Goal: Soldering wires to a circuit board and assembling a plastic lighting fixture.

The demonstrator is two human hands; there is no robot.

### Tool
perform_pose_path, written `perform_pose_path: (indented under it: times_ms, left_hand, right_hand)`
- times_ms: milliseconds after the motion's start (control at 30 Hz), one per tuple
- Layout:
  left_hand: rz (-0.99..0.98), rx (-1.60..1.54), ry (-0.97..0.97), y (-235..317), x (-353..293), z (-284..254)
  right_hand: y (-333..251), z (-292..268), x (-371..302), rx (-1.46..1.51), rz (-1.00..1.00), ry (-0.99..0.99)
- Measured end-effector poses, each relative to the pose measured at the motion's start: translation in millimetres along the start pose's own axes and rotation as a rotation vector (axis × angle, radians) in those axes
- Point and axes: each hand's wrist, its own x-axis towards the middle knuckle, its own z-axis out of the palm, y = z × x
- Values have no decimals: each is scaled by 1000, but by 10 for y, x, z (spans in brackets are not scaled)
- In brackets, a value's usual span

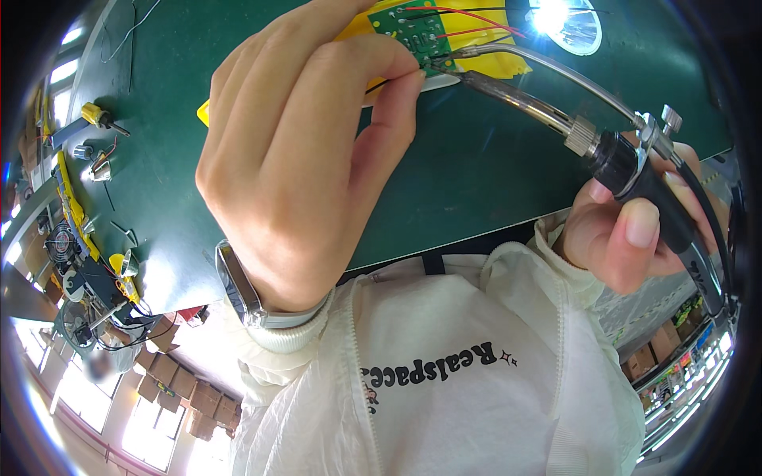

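My left hand (294,135) bends over a green circuit board (405,30), thumb and forefinger pinched at its near edge. A thin black wire (377,86) runs into that pinch; its end is hidden by the fingers. In my right hand (627,238) is a soldering iron (667,198) with a black handle. Its tip reaches the board's edge beside my left fingertips. A curved metal feed tube (571,70), clamped to the iron, ends close to the tip. Red wires (476,32) and black ones rise from the board, which lies on a yellow plastic part (508,63).
A clear round reflector (586,36) with bright glare stands beyond the iron on the green table (476,166). Along the left side lie a yellow-ended part (97,116), small reflectors with wires (101,168) and a fan (60,243). Cardboard boxes (175,379) are stacked farther off.
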Motion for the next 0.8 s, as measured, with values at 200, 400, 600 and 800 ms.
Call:
perform_pose_path:
  times_ms: [200, 400, 600, 800]
  left_hand:
    - [-23, -26, -7, 7, 44, -7]
    - [-107, -111, -47, 4, 93, -32]
    - [-92, -121, -96, -22, 148, -24]
    - [102, -78, -34, 11, 184, -131]
  right_hand:
    - [-11, 1, 13, 19, -2, 22]
    - [-2, 25, 36, 53, 13, 56]
    - [46, 17, 81, 128, 73, 101]
    - [91, 6, 118, 488, 239, 178]
